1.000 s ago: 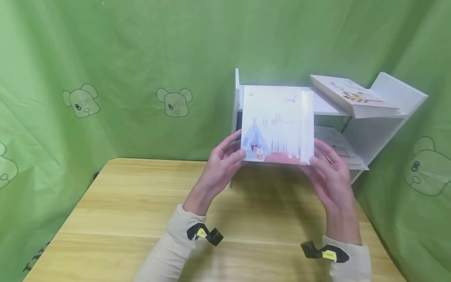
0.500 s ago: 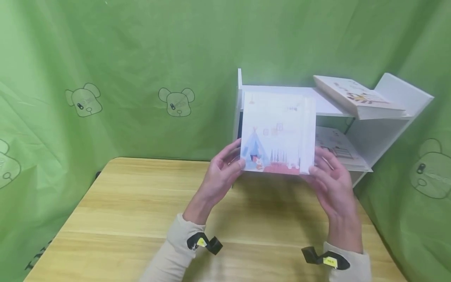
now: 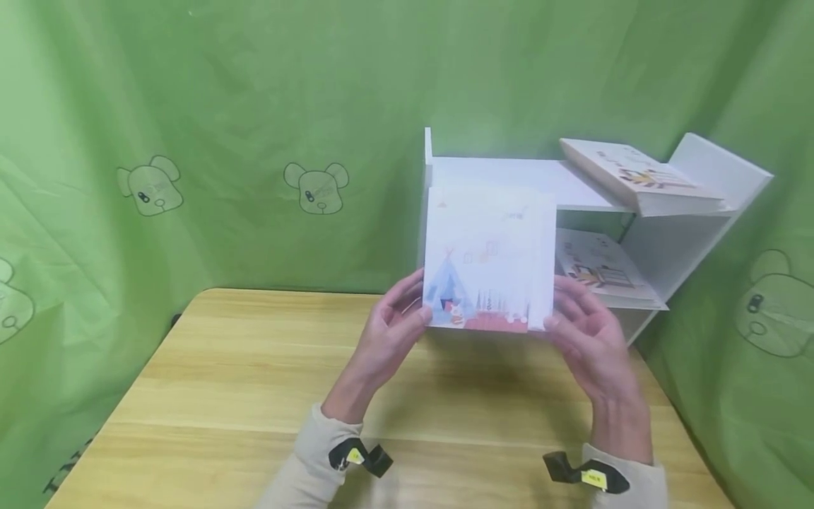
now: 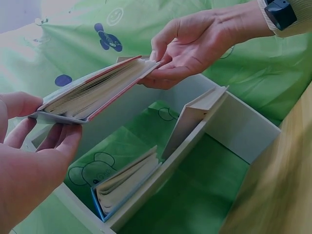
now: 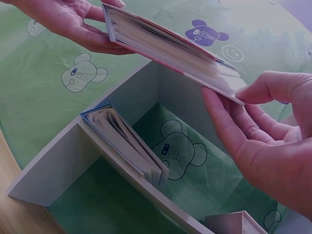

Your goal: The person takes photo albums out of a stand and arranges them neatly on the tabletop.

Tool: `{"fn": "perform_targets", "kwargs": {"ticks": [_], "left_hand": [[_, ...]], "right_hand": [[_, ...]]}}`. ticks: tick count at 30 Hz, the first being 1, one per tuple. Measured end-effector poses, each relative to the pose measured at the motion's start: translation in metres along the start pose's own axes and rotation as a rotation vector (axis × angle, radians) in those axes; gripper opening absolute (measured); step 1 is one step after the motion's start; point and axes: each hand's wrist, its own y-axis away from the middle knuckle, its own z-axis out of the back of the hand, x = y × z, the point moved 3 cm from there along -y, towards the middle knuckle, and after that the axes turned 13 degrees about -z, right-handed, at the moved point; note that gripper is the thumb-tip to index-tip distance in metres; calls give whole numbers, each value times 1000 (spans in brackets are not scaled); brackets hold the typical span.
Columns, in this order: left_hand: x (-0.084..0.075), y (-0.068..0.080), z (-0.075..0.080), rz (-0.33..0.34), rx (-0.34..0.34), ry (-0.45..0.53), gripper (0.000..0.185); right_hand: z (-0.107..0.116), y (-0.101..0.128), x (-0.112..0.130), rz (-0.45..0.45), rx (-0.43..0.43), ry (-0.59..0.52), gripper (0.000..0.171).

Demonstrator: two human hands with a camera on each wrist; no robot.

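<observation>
Lower in the head view than a second ago, a square white picture book with a blue tent on its cover hangs in mid-air before a white two-level shelf. Both hands grip it, thumbs on the front: the left hand's fingers pinch its left edge, the right hand's its lower right corner. On the shelf's upper board lies a thick white book with a yellow-and-brown picture; below rests a similar white illustrated book, cover up. Pale wooden table and green printed curtain surround them. The held book blocks the lower compartment's left part; both forearms are cut off by the frame.
</observation>
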Motion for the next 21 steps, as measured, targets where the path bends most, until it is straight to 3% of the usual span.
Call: {"fn": "perform_targets", "kwargs": {"ticks": [4, 13, 21], "left_hand": [[2, 5, 3, -6, 3, 7, 63], [7, 17, 10, -20, -21, 65, 64], [7, 24, 14, 3, -20, 46, 65]], "right_hand": [[1, 0, -2, -27, 25, 70, 65], [1, 1, -6, -51, 100, 100, 66], [0, 6, -9, -105, 79, 180, 65]]}}
